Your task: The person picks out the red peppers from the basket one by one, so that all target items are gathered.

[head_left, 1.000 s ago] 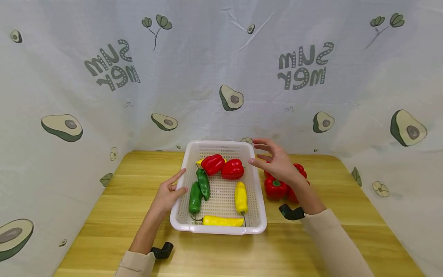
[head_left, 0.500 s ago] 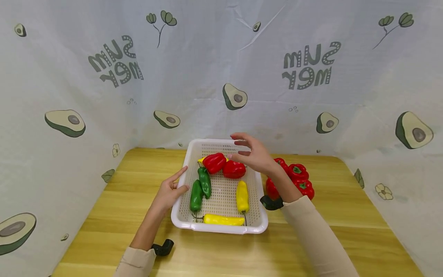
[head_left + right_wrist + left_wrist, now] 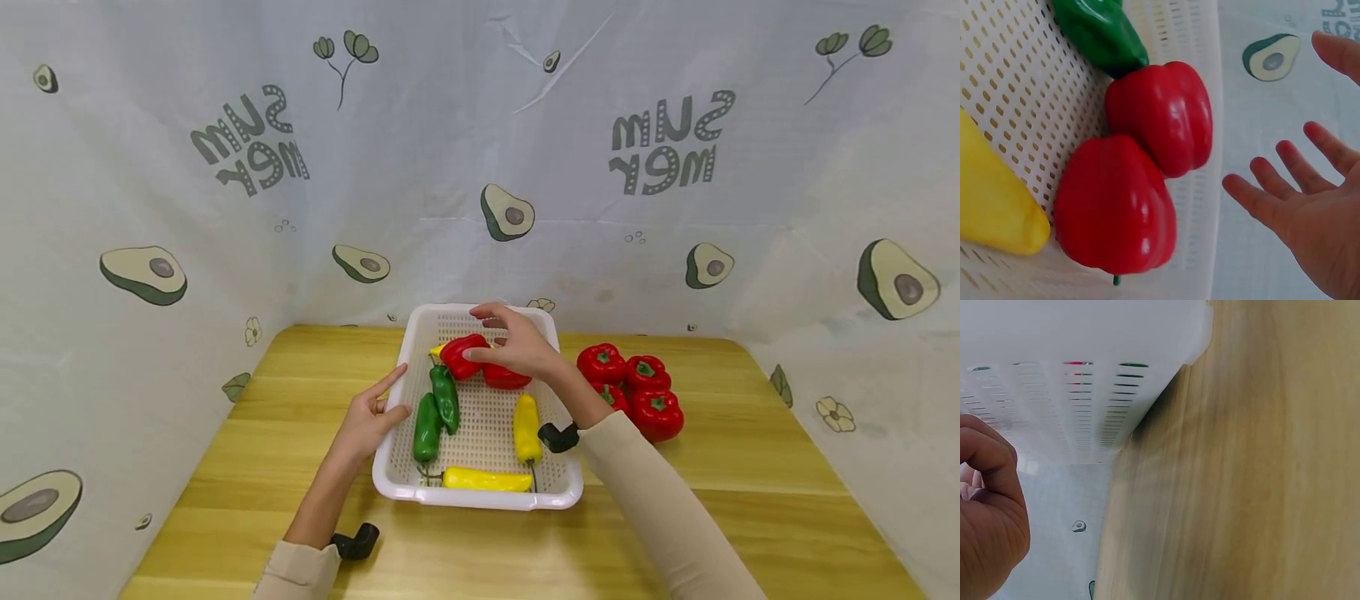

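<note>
A white plastic basket [image 3: 495, 500] stands on the table, holding two red bell peppers [image 3: 1116, 206], two long green peppers [image 3: 427, 429] and several long yellow peppers [image 3: 487, 480]. My left hand [image 3: 365, 425] grips the basket's left rim, thumb over the edge and index finger stretched along it. In the left wrist view its curled fingers [image 3: 988, 447] show beside the slotted wall. Over the back of the basket hovers my right hand [image 3: 513, 343], fingers spread and holding nothing. In the head view it partly covers the right-hand red pepper; the right wrist view shows both red peppers apart from the fingers.
Several more red bell peppers [image 3: 656, 414] cluster on the wooden table [image 3: 750, 483] right of the basket, near my right forearm. A pale curtain [image 3: 420, 167] printed with avocados hangs behind and at both sides.
My right hand has moved left, from beside the basket's right rim near the loose red peppers to above the red peppers inside. The left hand stays at the rim.
</note>
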